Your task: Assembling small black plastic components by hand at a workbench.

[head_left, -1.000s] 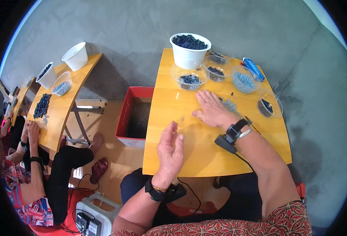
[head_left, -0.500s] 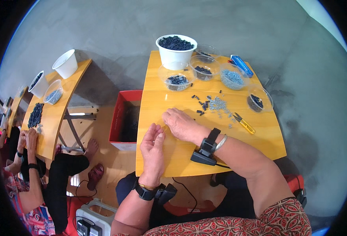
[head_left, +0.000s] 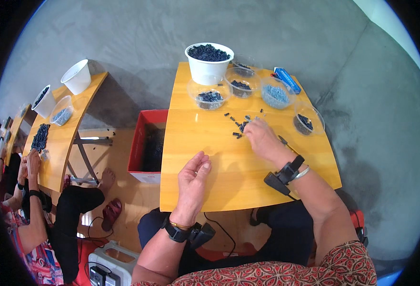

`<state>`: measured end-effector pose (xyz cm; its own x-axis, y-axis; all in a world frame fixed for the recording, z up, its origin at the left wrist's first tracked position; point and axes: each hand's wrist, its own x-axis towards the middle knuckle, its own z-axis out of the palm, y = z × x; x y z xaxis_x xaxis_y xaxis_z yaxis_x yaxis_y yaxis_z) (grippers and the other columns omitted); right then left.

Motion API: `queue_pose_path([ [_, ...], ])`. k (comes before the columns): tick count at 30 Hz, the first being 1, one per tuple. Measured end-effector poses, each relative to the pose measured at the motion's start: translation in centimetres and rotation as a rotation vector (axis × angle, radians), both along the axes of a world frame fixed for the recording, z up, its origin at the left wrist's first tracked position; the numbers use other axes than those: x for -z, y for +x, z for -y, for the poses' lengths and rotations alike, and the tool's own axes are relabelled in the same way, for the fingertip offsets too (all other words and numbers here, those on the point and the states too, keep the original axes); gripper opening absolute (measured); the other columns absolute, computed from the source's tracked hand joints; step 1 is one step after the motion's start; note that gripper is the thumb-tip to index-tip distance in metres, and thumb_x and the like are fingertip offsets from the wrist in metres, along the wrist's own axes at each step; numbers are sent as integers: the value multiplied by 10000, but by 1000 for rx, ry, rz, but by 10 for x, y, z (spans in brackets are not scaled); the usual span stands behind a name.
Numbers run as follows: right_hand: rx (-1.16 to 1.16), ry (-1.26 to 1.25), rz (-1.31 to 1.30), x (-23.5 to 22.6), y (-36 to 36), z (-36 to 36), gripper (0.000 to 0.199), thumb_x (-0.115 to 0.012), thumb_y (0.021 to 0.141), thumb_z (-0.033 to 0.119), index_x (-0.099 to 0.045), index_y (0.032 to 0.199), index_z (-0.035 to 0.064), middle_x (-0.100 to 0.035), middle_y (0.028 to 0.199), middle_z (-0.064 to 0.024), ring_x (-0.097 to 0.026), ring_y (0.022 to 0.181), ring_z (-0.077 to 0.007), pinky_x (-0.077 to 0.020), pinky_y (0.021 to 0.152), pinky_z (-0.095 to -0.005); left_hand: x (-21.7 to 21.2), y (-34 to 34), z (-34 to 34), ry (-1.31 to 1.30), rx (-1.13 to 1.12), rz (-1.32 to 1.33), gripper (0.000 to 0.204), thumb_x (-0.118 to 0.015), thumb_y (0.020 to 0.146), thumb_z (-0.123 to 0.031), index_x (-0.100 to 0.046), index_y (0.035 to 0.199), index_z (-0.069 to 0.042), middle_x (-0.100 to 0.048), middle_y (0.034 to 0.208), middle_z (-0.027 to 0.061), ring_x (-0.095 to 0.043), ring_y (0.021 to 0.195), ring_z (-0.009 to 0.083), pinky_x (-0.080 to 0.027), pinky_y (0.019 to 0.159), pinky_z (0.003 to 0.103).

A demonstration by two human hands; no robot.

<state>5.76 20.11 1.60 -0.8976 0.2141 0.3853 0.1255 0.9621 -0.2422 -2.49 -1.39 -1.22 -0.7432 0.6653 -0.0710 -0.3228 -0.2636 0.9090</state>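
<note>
Over the front left of the yellow table (head_left: 210, 195), my left hand (head_left: 193, 183) is held with thumb and fingers drawn together. Whatever lies between its fingertips is too small to make out. My right hand (head_left: 266, 140) reaches farther out, its bunched fingertips down in a loose pile of small black tube-shaped pieces (head_left: 237, 135) and small silvery pieces. Most of the silvery ones are hidden under that hand. Just beyond its wrist lie yellow-handled thread snips (head_left: 288, 145), partly covered by the hand.
A white tub (head_left: 207, 71) heaped with black pieces stands at the back. Clear bowls hold black pieces (head_left: 210, 97) and silvery pieces (head_left: 275, 97). Behind is a blue box (head_left: 287, 80). Left of the table sits a red bin (head_left: 141, 143); another person's hands (head_left: 31, 164) work at a neighbouring table.
My right hand has moved away from beside my left hand, to the right and forward onto the pile, covering the silvery pieces. My left hand stays near its place, fingers still drawn together.
</note>
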Motion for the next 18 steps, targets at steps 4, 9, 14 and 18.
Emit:
queue_pose_path([
  [4,75,-75,-32,-10,-2,-8,47,-514,751,50,-553,736,26,-533,765,-138,-489,776,-312,-400,720,-387,-1,1,-1,10,22,21,330,-494,843,-36,-450,1155,64,-527,1074,124,-526,940,163,-431,837,262],
  [9,45,36,6,1,-16,3,54,-568,728,81,-554,753,35,-529,777,-116,-482,798,-292,-393,723,-374,0,4,1,20,52,-27,256,-488,845,-30,-513,1086,55,-573,996,100,-551,877,148,-445,808,258],
  [14,60,164,16,5,-20,13,75,-594,713,77,-559,761,32,-532,776,-102,-478,811,-280,-386,737,-366,0,7,0,10,75,-50,241,-484,849,-32,-526,1071,49,-583,964,101,-561,834,147,-458,776,258],
  [18,-3,38,-11,-6,-10,36,71,-533,731,61,-513,775,9,-519,820,-152,-486,823,-310,-405,725,-396,5,6,1,31,86,-4,226,-480,854,-35,-535,1060,41,-587,940,109,-565,784,145,-478,721,265],
])
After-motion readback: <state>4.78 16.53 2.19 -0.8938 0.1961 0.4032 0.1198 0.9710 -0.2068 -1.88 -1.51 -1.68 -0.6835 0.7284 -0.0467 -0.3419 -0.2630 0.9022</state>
